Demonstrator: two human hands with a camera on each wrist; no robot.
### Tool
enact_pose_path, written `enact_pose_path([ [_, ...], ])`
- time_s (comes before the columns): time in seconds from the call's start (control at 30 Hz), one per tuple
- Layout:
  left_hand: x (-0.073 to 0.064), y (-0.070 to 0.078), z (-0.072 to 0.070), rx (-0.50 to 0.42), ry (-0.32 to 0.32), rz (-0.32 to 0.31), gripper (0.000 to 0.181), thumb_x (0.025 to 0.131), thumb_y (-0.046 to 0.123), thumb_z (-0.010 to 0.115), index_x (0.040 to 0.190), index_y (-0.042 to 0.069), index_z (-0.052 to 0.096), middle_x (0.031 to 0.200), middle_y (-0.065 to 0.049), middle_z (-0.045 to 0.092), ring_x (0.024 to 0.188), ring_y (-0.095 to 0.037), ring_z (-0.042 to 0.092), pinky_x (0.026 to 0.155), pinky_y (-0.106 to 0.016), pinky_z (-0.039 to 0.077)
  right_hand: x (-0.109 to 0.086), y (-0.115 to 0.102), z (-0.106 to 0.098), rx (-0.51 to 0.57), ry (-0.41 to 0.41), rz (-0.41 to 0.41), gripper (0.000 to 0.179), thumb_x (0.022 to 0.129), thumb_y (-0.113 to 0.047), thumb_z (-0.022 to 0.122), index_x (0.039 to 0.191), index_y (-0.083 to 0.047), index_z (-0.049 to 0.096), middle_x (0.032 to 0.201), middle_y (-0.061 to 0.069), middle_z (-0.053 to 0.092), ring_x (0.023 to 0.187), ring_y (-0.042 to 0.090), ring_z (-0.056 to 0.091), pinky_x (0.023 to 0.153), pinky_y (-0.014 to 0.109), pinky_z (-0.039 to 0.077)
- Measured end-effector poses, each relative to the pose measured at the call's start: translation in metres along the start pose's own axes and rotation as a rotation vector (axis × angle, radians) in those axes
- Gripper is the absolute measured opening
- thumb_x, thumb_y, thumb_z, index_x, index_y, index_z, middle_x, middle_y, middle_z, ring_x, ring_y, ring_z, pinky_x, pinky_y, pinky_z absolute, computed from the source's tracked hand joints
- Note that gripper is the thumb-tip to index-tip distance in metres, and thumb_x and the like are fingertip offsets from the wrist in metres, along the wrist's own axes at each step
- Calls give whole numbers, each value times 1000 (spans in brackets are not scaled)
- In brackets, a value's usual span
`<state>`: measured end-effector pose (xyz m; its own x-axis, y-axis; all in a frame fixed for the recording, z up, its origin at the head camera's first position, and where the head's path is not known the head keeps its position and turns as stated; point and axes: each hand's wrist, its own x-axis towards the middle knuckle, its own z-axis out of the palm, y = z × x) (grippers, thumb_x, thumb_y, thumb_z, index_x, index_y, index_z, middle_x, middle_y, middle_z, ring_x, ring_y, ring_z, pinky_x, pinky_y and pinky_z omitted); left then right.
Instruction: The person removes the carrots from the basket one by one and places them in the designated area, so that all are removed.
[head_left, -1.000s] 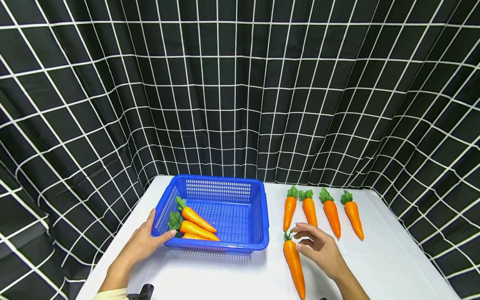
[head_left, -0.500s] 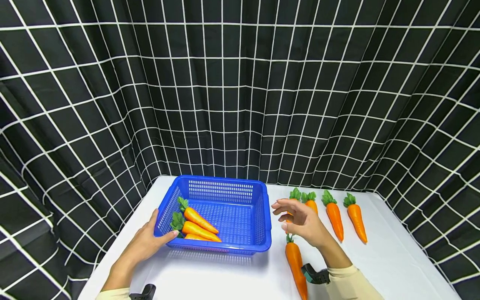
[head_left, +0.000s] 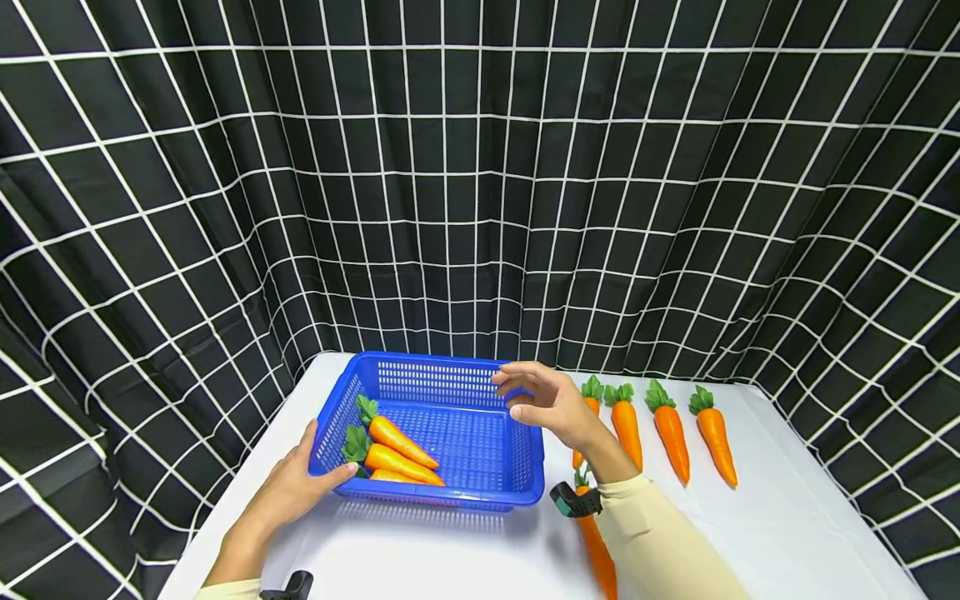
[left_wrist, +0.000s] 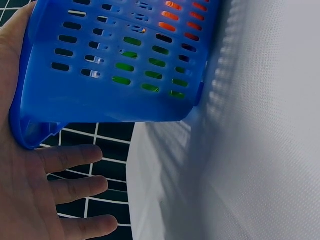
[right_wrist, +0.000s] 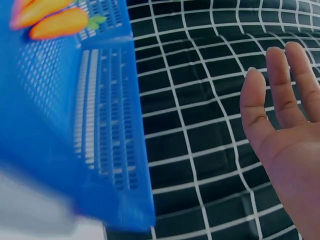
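Cream sleeves [head_left: 663, 537] end near black wristbands [head_left: 586, 503] (one seemingly teal-marked).

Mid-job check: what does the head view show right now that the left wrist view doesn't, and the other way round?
Only the head view: the right hand, five carrots outside the blue basket, and the inside of that basket.

Only the left wrist view: three outstretched fingers of the left hand, and orange and green showing through slots in the basket's outer wall.

Both: the basket, the left hand, the white table and the grid-patterned curtain.
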<state>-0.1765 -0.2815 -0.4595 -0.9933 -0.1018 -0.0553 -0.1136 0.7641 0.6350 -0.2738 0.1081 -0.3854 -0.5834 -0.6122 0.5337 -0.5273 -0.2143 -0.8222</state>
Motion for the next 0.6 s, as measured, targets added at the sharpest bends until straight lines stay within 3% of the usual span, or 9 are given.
enact_pose_path([
  [0.17, 0, -4, 1, -1, 14, 26, 111, 83, 62, 64, 153, -1, 4, 143, -39, 29, 127, -54, 35, 99, -66, 30, 24, 12, 8, -18, -22, -7, 48, 87, -8, 68, 132, 0, 53, 125, 28, 54, 110, 46, 53, 87, 56, 48],
  [0.4, -1, -3, 1, -9, 22, 37, 112, 83, 62, 64, 154, 0, 4, 142, -39, 31, 126, -52, 38, 98, -64, 31, 48, 28, 19, 34, -52, -4, 47, 86, 2, 64, 131, 8, 51, 122, 34, 53, 108, 54, 50, 84, 46, 52],
  [0.6, 0, -4, 1, -10, 24, 34, 113, 82, 65, 63, 154, 1, 3, 143, -39, 30, 126, -53, 37, 98, -65, 31, 63, 37, 30, 44, -84, 55, 48, 87, 1, 64, 132, 8, 50, 123, 34, 53, 109, 53, 51, 85, 43, 52],
])
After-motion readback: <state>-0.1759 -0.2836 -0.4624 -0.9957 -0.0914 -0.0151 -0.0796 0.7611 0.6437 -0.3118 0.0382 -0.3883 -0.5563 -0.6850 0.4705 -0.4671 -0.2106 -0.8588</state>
